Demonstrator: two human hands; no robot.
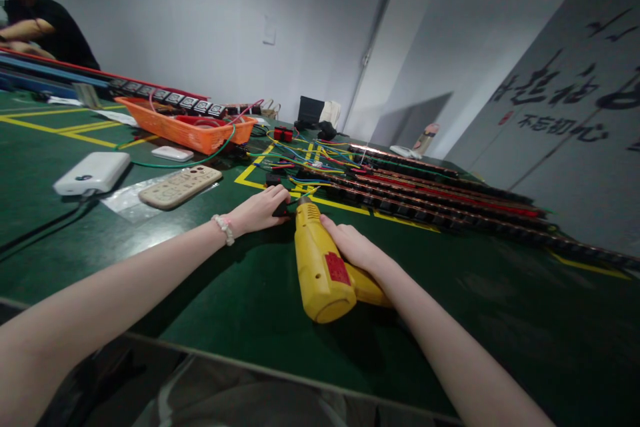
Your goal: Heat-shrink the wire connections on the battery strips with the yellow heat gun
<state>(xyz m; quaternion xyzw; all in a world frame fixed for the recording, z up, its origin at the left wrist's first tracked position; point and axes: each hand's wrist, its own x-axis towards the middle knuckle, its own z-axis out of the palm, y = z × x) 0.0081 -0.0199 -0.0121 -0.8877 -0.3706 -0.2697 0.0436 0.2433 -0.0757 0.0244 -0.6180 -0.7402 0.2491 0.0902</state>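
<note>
A yellow heat gun with a red label lies in my right hand, whose fingers wrap round its handle. Its nozzle points away from me, at the coloured wires. Just left of the nozzle, my left hand is closed on a small black piece at the green table. A thin green wire passes close to the nozzle tip. Beyond the hands, the wires join long dark strips with copper-coloured edges that run off to the right.
An orange basket holding red and black parts stands at the back left. Nearer are a white device with a black cable, a beige phone on a plastic bag and a small white case. A person sits at far left.
</note>
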